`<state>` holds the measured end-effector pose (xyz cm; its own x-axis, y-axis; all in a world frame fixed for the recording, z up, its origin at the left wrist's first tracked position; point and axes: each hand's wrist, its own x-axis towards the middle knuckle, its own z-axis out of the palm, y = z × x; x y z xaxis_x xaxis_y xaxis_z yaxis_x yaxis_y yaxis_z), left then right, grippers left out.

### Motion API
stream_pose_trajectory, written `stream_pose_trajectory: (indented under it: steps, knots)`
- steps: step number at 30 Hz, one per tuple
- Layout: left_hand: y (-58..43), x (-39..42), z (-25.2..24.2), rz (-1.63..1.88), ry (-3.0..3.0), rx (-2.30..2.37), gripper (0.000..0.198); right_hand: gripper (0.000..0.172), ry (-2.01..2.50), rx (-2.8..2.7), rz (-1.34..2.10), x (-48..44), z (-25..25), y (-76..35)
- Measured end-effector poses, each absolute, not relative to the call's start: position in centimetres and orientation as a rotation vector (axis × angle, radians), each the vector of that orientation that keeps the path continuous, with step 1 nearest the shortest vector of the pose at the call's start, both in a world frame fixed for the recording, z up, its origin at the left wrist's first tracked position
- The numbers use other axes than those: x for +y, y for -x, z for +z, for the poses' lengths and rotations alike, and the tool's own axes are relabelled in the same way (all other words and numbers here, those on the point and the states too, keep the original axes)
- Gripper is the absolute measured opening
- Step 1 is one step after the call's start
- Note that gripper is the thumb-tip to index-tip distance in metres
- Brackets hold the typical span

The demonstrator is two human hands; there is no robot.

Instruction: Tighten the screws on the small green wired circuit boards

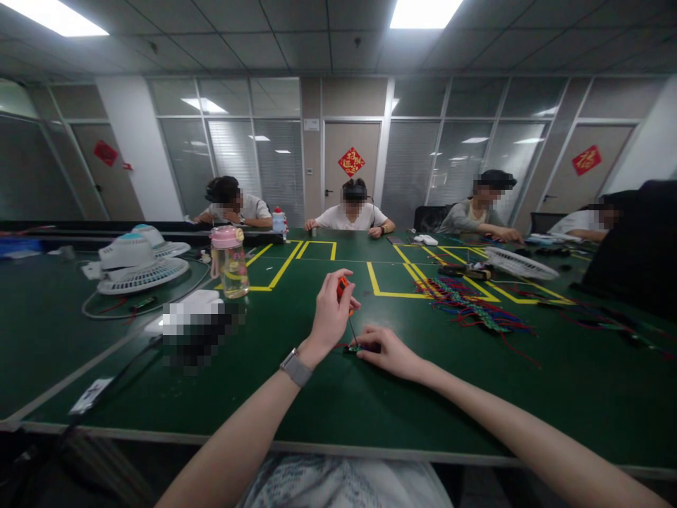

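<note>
My left hand (334, 307) is closed around the orange-and-black handle of a screwdriver (342, 286). The screwdriver's thin shaft slants down to a small green circuit board (351, 348) on the table. My right hand (388, 351) rests on the tabletop, its fingers closed on the right side of that board. Part of the board is hidden by the fingers. Whether the tip touches a screw is too small to tell. A reddish wire end shows at the board's left.
Green table (317, 409) has yellow tape outlines. On the right lies a pile of wired circuit boards (470, 303), near a white fan grille (521, 263). To the left stand a pink-lidded bottle (230, 264) and white fan parts (142, 261). Several people sit across the table.
</note>
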<state>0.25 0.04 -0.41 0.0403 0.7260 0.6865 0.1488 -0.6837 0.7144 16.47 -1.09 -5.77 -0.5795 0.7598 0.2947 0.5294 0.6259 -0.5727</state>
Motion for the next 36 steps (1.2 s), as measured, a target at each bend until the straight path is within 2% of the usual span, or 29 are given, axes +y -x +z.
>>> stream_pose_trajectory:
  steps: [23,32,36]
  knots:
    - [-0.36,0.00,-0.62,1.657,-1.969,0.872,0.021,0.020,0.992,-2.332,0.580,-0.98,-5.87,-16.53]
    - [-0.63,-0.73,0.04,1.509,-2.063,0.616,0.034,0.021,1.014,-2.297,0.618,-0.88,-5.88,-16.44]
    - [-0.88,-0.57,0.00,1.536,-2.093,0.710,0.031,0.020,1.031,-2.251,0.623,-0.77,-6.43,-16.50]
